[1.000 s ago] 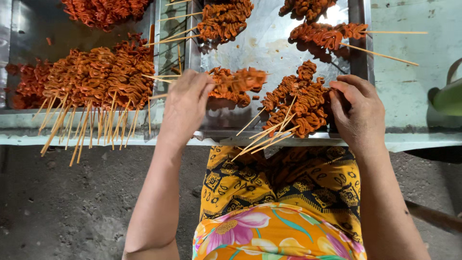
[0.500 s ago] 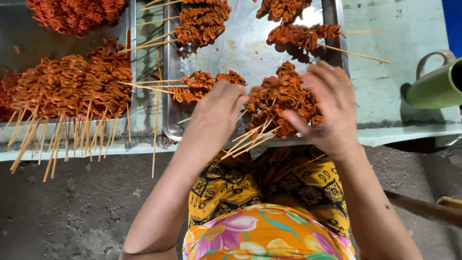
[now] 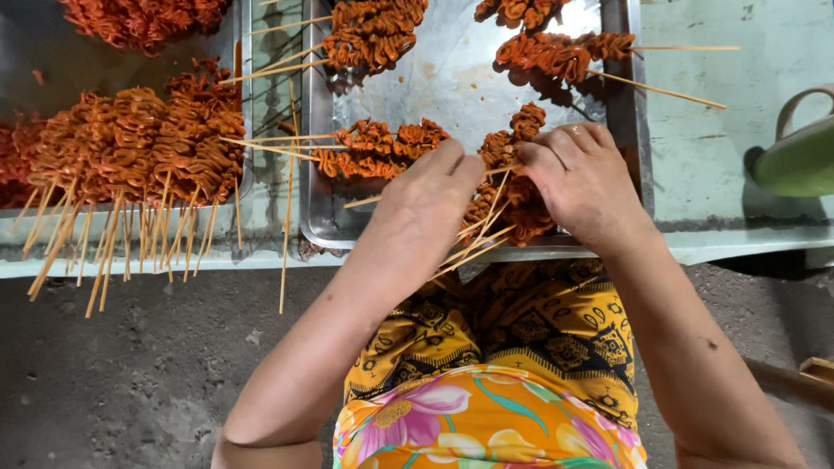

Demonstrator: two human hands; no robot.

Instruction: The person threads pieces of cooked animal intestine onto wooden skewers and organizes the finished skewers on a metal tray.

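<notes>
From the head camera we look straight down on our two bare hands working over a shallow rectangular metal tray (image 3: 452,78) that sits on a pale green painted surface (image 3: 712,148). Our left hand (image 3: 430,195) and our right hand (image 3: 582,187) meet at the tray's near edge over a bunch of orange-red marinated meat skewers on thin bamboo sticks (image 3: 512,187) — the bunch lies in the tray's near right corner, its stick ends fanning out over the rim toward us. The left hand's grip is curled down onto the bunch, fingers pressed together on the meat and sticks; the right hand's grip is bent over the same bunch from the other side, fingertips touching it. Whether either hand pinches a single stick we cannot tell.

Farther back in the same tray lie more skewers of the same kind: one pair just left of our left hand (image 3: 378,148), another at the far left (image 3: 373,30), another at the far right (image 3: 556,52). To the left, a second metal tray (image 3: 26,52) holds a large heap of skewers (image 3: 130,148), sticks jutting over the surface's edge. At the right edge stands a green plastic jug (image 3: 799,152) — only partly in view. Below the surface we see a yellow-and-black patterned cloth (image 3: 521,321) and a bright floral one (image 3: 486,417)
</notes>
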